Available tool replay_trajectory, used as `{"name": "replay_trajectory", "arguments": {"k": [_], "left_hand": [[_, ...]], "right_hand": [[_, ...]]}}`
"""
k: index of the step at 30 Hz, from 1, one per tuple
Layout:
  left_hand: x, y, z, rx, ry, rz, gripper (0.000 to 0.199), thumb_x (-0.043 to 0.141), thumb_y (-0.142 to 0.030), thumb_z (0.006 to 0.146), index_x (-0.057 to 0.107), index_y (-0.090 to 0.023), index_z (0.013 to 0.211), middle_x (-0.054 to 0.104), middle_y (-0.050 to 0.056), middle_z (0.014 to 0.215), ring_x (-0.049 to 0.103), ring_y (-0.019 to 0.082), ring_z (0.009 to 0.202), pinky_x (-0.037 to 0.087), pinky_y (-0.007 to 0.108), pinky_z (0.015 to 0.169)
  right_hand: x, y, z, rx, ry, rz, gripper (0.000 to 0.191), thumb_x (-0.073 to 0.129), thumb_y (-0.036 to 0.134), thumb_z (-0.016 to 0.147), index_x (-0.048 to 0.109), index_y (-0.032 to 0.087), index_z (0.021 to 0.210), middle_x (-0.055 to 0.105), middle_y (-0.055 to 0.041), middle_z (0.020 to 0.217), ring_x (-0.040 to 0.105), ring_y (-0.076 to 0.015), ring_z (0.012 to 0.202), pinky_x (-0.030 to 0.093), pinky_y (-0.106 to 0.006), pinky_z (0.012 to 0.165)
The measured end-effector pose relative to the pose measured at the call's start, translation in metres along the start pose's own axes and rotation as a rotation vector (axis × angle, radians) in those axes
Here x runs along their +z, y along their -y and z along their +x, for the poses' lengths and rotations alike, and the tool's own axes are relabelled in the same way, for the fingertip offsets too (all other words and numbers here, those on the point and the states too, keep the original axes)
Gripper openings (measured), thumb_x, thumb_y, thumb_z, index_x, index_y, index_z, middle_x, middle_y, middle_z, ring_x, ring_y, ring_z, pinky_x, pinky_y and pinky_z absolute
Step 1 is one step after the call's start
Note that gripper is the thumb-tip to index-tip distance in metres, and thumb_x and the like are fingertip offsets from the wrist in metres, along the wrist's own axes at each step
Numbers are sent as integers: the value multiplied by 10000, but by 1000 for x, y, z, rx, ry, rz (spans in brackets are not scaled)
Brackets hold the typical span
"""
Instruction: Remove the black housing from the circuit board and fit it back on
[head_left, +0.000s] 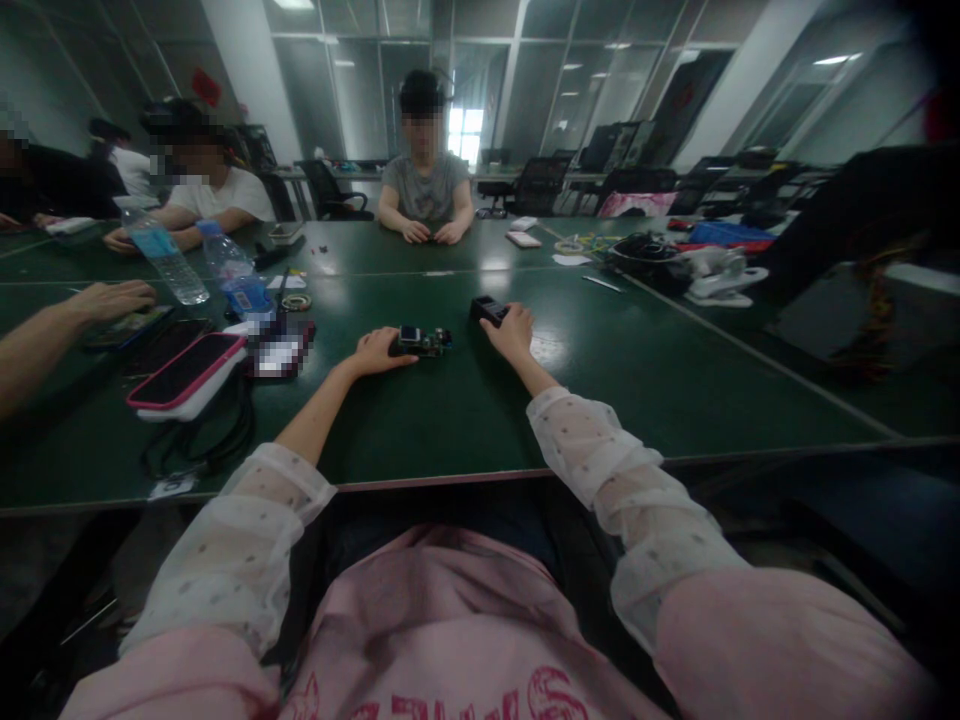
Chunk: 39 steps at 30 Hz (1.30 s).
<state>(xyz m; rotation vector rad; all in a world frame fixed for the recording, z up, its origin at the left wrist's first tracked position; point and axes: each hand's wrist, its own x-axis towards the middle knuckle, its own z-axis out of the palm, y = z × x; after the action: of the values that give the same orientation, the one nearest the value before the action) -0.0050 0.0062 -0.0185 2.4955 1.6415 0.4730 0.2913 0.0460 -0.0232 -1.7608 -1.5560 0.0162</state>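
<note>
My left hand (377, 352) grips the left end of a small green circuit board (429, 343) with a little screen on it, low over the green table (442, 420). To the right, my right hand (514, 332) is closed around a black box-shaped object (490, 309), its fingers over the near right side. The board and the black object are apart, with a short stretch of table between them. Whether either object is lifted off the tabletop is hard to tell.
At left are a pink-rimmed phone (187, 372), black cables, two water bottles (238, 275) and another person's hand (120, 298). A person in grey (426, 190) sits opposite. Back right hold a black-and-white device (720, 278), wires and a pen (602, 284).
</note>
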Motion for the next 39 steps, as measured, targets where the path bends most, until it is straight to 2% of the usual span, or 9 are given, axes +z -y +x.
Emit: {"name": "replay_trajectory", "arguments": {"k": [10, 13, 17, 20, 24, 27, 31, 35, 39], "left_hand": [[2, 2, 1, -1, -3, -5, 748, 514, -740, 729, 482, -210, 1255, 548, 103, 1248, 487, 324, 1181, 359, 461, 988], [2, 2, 1, -1, -4, -11, 743, 518, -737, 728, 482, -218, 1258, 549, 96, 1254, 486, 321, 1184, 352, 461, 997], [1, 2, 0, 4, -10, -6, 742, 519, -729, 736, 484, -209, 1264, 546, 104, 1264, 479, 327, 1195, 351, 468, 1002], [1, 2, 0, 9, -7, -1, 742, 516, -724, 744, 484, -201, 1268, 546, 111, 1267, 484, 327, 1192, 356, 470, 1000], [1, 2, 0, 14, -14, 5, 724, 528, -705, 750, 487, -201, 1269, 546, 117, 1267, 494, 327, 1183, 367, 472, 988], [1, 1, 0, 28, -20, -2, 709, 537, -685, 757, 481, -209, 1280, 547, 111, 1263, 492, 329, 1188, 361, 476, 991], [1, 1, -1, 23, -13, -6, 691, 532, -679, 763, 485, -225, 1282, 536, 106, 1286, 474, 334, 1211, 338, 487, 1010], [1, 1, 0, 4, -11, -15, 690, 536, -685, 754, 496, -237, 1277, 528, 95, 1304, 458, 333, 1228, 324, 486, 1023], [2, 0, -1, -8, -18, -19, 705, 549, -685, 740, 488, -231, 1277, 540, 91, 1284, 459, 322, 1230, 318, 464, 1034]], "right_hand": [[5, -9, 10, -5, 63, 69, 547, 707, 284, 729, 454, 75, 1167, 535, -223, 1168, 480, -371, 1165, 367, -539, 980], [9, -11, 14, -18, 49, 189, 501, 690, 321, 734, 459, 128, 1135, 559, -187, 1161, 504, -350, 1153, 358, -565, 992], [12, -6, 18, -37, 34, 423, 501, 717, 355, 684, 488, 176, 1092, 609, -124, 1087, 579, -307, 1040, 425, -534, 951], [9, 8, 16, -113, 104, 622, 555, 725, 421, 667, 496, 189, 1117, 615, -96, 1064, 592, -283, 1010, 463, -501, 923], [-2, 30, 5, -280, 304, 805, 621, 730, 486, 662, 496, 196, 1159, 614, -89, 1071, 592, -266, 1014, 474, -465, 922], [-11, 40, -3, -396, 426, 807, 603, 730, 474, 677, 504, 206, 1167, 610, -84, 1088, 589, -258, 1010, 474, -454, 918], [-18, 43, -7, -451, 521, 774, 582, 742, 444, 671, 526, 205, 1155, 604, -81, 1080, 595, -252, 969, 490, -457, 892], [-16, 43, -9, -521, 555, 739, 557, 748, 429, 671, 544, 210, 1141, 596, -75, 1096, 591, -256, 997, 494, -448, 901], [-8, 44, -16, -623, 528, 645, 557, 730, 421, 698, 532, 197, 1167, 602, -80, 1112, 593, -262, 1015, 481, -448, 909]]}}
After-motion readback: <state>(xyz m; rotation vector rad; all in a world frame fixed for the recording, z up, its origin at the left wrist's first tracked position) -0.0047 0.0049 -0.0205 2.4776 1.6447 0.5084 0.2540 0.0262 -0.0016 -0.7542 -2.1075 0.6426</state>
